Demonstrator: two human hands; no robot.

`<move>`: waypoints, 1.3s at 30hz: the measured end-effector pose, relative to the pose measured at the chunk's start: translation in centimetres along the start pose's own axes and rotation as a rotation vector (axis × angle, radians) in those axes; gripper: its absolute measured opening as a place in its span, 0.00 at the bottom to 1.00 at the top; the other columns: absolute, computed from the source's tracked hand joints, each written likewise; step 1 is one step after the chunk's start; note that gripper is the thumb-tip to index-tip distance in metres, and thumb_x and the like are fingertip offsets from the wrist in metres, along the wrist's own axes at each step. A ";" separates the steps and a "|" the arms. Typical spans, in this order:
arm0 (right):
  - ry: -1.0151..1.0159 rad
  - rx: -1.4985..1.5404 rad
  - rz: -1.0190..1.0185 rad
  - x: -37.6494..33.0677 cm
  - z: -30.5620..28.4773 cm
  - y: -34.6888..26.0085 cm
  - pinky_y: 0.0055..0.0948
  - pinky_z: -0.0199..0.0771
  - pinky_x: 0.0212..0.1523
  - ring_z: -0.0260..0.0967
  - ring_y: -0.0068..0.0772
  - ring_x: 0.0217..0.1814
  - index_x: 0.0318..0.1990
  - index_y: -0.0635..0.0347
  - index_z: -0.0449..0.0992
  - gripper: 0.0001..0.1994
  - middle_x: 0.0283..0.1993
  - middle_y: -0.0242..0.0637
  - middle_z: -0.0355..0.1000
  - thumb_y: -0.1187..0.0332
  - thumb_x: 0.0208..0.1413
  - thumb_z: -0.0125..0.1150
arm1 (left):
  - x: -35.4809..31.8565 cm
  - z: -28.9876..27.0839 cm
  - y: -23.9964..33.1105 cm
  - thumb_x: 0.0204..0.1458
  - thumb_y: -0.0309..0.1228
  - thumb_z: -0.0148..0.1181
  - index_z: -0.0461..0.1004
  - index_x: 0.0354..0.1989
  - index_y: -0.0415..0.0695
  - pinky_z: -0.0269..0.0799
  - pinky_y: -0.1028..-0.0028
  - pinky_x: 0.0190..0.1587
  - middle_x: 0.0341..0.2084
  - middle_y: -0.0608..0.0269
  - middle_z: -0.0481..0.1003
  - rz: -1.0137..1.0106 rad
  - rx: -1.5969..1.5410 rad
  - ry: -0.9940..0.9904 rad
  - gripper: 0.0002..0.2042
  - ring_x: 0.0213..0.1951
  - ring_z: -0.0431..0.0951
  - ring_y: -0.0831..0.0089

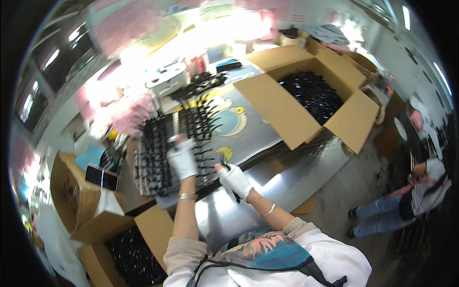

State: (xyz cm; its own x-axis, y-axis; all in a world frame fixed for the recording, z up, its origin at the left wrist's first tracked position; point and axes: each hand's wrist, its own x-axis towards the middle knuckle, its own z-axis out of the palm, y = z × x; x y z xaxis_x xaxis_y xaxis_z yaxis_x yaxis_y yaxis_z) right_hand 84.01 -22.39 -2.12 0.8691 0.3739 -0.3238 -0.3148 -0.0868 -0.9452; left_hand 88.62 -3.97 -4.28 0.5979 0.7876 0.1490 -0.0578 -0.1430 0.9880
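My left hand [183, 160], in a white fingerless glove, reaches over the table between two rows of small black parts. Its fingertips look bent together, but whatever they grip is too small to make out. The left row [155, 155] is dense and stacked; thin prongs stick out sideways from the right row [197, 125]. To the right, my right hand [235, 182], gloved the same way, is closed around a few thin black parts [224, 162]. Their ends poke out above the thumb and below the palm. The parts' exact kind does not show.
A large open cardboard box [291, 115] full of black parts stands at the right back. Another such box [98, 260] sits low at the left, near a phone [102, 177]. A white machine [167, 79] stands behind the rows. At the far right, a person [423, 191] stands.
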 end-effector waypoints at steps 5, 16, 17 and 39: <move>0.429 -0.942 -1.034 -5.1 -8.1 -9.2 0.36 0.74 0.22 0.76 0.40 0.20 0.34 0.55 0.75 0.06 0.20 0.39 0.74 0.64 0.57 0.60 | -1.0 -1.9 0.7 0.59 0.31 0.63 0.74 0.29 0.40 0.69 0.75 0.29 0.21 0.67 0.73 0.025 -0.097 -0.005 0.10 0.23 0.71 0.75; 0.858 -1.700 -0.961 4.5 -20.3 -21.4 0.40 0.65 0.65 0.62 0.42 0.68 0.61 0.58 0.70 0.36 0.66 0.45 0.65 0.54 0.45 0.75 | -11.3 -7.1 9.1 0.44 0.29 0.69 0.73 0.25 0.48 0.69 0.66 0.26 0.17 0.62 0.71 0.942 0.403 -0.520 0.08 0.22 0.76 0.62; 0.720 -1.483 -1.072 3.5 -18.9 -20.0 0.39 0.65 0.65 0.63 0.44 0.68 0.63 0.60 0.69 0.33 0.67 0.45 0.65 0.61 0.49 0.72 | -12.3 -9.3 8.5 0.44 0.30 0.69 0.73 0.25 0.48 0.69 0.65 0.26 0.17 0.63 0.70 0.897 0.465 -0.494 0.08 0.22 0.75 0.62; -0.130 -0.206 -0.122 3.1 2.4 5.6 0.21 0.70 0.34 0.68 0.17 0.32 0.46 0.66 0.77 0.13 0.34 0.31 0.76 0.69 0.56 0.68 | -5.4 -20.0 3.3 0.35 0.36 0.79 0.47 0.72 0.34 0.62 0.61 0.65 0.63 0.39 0.64 0.410 0.750 -0.005 0.56 0.61 0.67 0.47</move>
State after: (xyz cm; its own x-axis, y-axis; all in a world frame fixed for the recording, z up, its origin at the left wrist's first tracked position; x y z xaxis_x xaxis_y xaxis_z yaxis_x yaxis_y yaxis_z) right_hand 84.02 -19.50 -8.33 0.8352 0.5077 -0.2115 -0.1151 -0.2147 -0.9699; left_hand 69.25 3.27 -1.02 0.6487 0.5848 0.4870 0.2735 -0.7763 0.5679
